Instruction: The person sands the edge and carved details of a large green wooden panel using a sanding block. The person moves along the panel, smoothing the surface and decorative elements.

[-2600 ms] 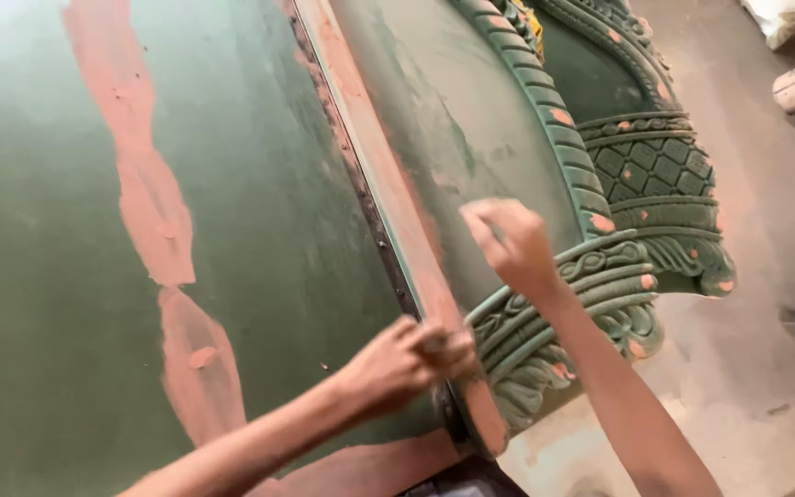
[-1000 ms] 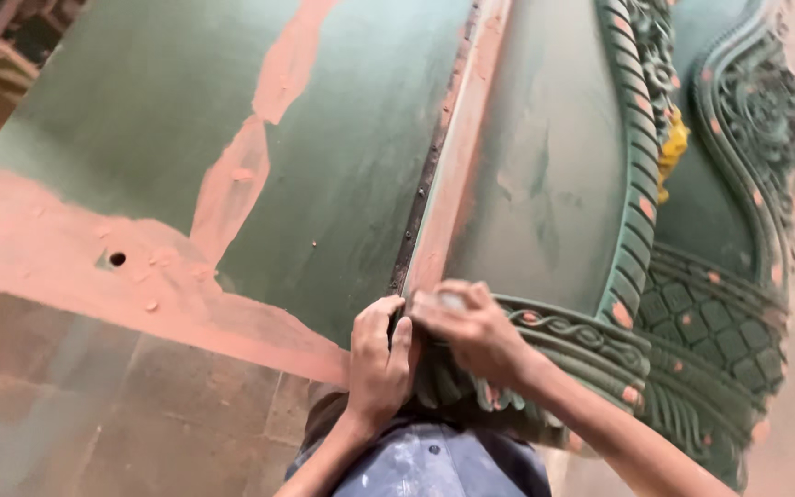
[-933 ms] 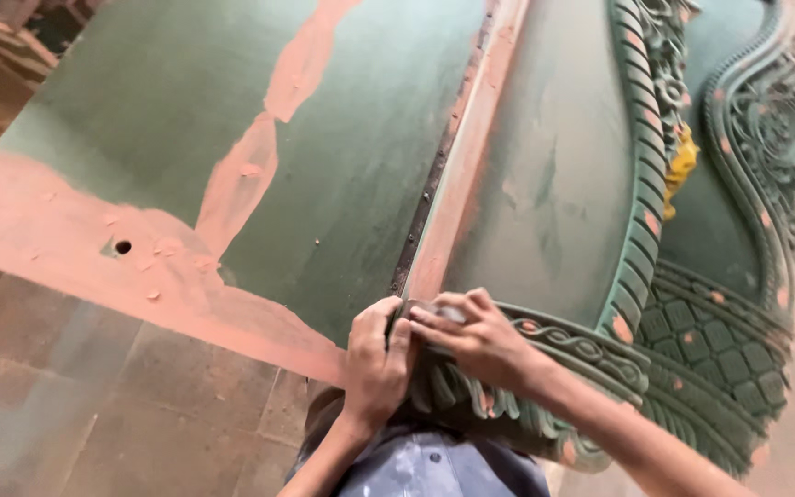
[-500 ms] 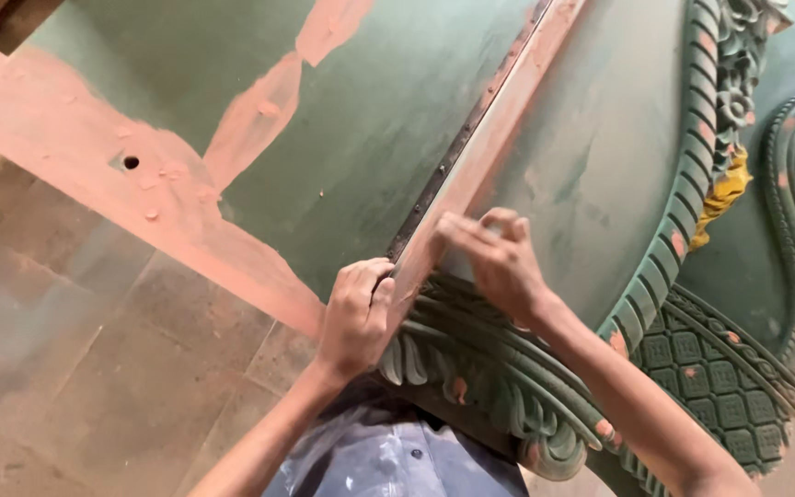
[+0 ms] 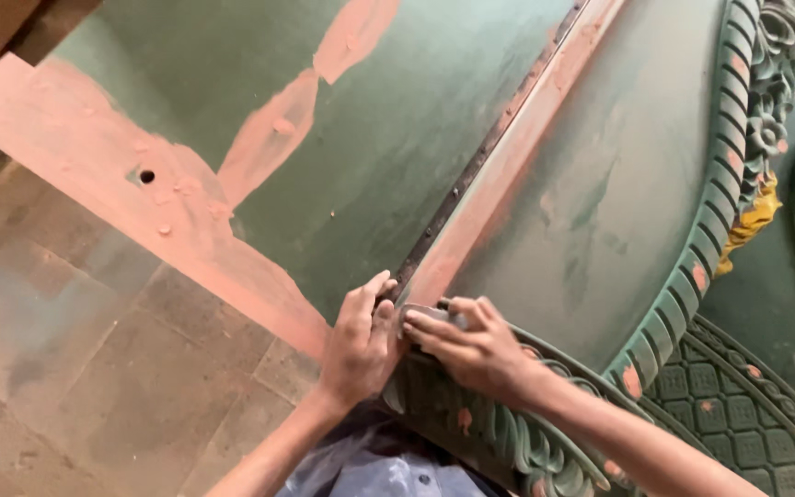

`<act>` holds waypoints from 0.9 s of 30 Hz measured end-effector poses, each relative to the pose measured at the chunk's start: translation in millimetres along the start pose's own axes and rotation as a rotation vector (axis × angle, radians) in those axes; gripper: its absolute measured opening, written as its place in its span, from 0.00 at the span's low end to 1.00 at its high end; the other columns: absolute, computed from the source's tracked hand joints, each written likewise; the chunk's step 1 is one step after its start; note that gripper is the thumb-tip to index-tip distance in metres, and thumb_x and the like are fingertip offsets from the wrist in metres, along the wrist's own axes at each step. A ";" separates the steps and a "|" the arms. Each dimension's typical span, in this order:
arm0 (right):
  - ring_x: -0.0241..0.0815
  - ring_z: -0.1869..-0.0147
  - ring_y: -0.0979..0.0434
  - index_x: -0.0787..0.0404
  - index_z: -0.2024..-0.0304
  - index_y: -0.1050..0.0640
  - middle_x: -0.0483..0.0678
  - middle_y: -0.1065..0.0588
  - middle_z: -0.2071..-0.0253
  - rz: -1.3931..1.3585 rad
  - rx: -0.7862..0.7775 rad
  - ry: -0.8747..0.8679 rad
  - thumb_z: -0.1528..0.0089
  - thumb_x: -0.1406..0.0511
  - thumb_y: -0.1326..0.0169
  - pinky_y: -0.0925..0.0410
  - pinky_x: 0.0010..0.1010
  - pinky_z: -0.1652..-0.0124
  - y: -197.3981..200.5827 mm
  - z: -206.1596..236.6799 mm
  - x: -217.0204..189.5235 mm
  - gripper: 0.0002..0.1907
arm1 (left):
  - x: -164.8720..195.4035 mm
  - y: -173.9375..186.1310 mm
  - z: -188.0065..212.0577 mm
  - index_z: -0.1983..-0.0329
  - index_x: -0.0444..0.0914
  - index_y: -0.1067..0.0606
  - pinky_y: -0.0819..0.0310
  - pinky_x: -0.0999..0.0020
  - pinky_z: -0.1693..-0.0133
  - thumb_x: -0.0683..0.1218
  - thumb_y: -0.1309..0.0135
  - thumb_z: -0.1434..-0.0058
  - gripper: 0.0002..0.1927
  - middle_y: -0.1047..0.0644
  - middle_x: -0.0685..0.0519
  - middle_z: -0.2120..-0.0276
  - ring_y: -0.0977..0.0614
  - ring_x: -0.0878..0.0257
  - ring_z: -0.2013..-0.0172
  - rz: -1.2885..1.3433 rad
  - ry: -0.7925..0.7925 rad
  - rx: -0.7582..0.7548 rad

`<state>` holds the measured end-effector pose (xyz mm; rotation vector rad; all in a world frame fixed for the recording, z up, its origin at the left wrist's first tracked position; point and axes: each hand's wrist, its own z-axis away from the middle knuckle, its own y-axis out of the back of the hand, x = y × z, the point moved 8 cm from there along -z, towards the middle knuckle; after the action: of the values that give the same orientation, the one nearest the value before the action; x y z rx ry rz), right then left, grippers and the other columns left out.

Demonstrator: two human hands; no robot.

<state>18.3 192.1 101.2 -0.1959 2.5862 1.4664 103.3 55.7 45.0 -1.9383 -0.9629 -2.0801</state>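
The large green-painted wooden panel with pinkish-red filler patches (image 5: 388,156) fills the upper and central frame, lying over a grey-brown stone tile floor (image 5: 94,368) visible at 8 o'clock. A pinkish raised wooden strip with a dark metal hinge line (image 5: 499,175) runs diagonally from 1 o'clock down to the centre, where both hands meet at its lower end. The left hand (image 5: 356,350) sits at 6 o'clock, fingers curled and pressed together against the panel edge beside the strip; whether it grips anything cannot be told. The right hand (image 5: 471,345), just right of the left and touching it at the fingertips, lies flat with fingers extended and closed together, pressing a small pale grey abrasive piece (image 5: 425,315) against the base of the strip; only its edge shows under the fingers. A carved green rope-pattern moulding with pink spots (image 5: 692,258) curves from 2 o'clock to 5 o'clock, passing under the right forearm. A green carved lattice section (image 5: 738,414) lies at 4 o'clock. A yellow rag-like scrap (image 5: 752,221) sits against the moulding at 3 o'clock. A round drilled hole (image 5: 146,176) marks the filler band at 10 o'clock.
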 end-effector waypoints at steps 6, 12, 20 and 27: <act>0.40 0.61 0.26 0.65 0.45 0.19 0.42 0.20 0.54 0.120 -0.062 -0.283 0.44 0.73 0.43 0.34 0.38 0.51 -8.3 4.5 40.1 0.23 | 7.8 -1.8 1.6 0.35 0.32 0.33 0.31 0.56 0.43 0.47 0.55 0.27 0.21 0.24 0.41 0.47 0.24 0.47 0.45 -0.060 -0.102 -0.025; 0.48 0.61 0.26 0.59 0.52 0.19 0.48 0.18 0.53 0.210 0.035 -0.250 0.48 0.73 0.44 0.33 0.40 0.55 8.3 3.3 30.9 0.20 | 7.4 -2.4 4.2 0.35 0.32 0.33 0.32 0.56 0.42 0.47 0.56 0.27 0.22 0.24 0.40 0.46 0.24 0.46 0.44 -0.062 -0.135 -0.009; 0.41 0.58 0.24 0.64 0.44 0.23 0.47 0.19 0.51 -0.031 -0.130 -0.331 0.39 0.74 0.49 0.30 0.33 0.54 -43.8 50.0 59.8 0.19 | 1.5 -4.5 2.0 0.37 0.32 0.31 0.31 0.57 0.42 0.46 0.58 0.26 0.19 0.25 0.40 0.45 0.24 0.47 0.44 0.017 -0.141 -0.004; 0.39 0.61 0.24 0.64 0.45 0.22 0.47 0.20 0.50 -0.018 -0.084 -0.049 0.40 0.75 0.49 0.29 0.33 0.55 -23.8 42.2 17.3 0.21 | 6.4 -4.7 2.3 0.37 0.30 0.31 0.31 0.57 0.42 0.45 0.59 0.26 0.19 0.25 0.40 0.45 0.24 0.46 0.43 0.036 -0.154 0.006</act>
<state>9.2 215.7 56.3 -0.1905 2.4803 1.5545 101.9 62.6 49.2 -2.1225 -0.9529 -1.9303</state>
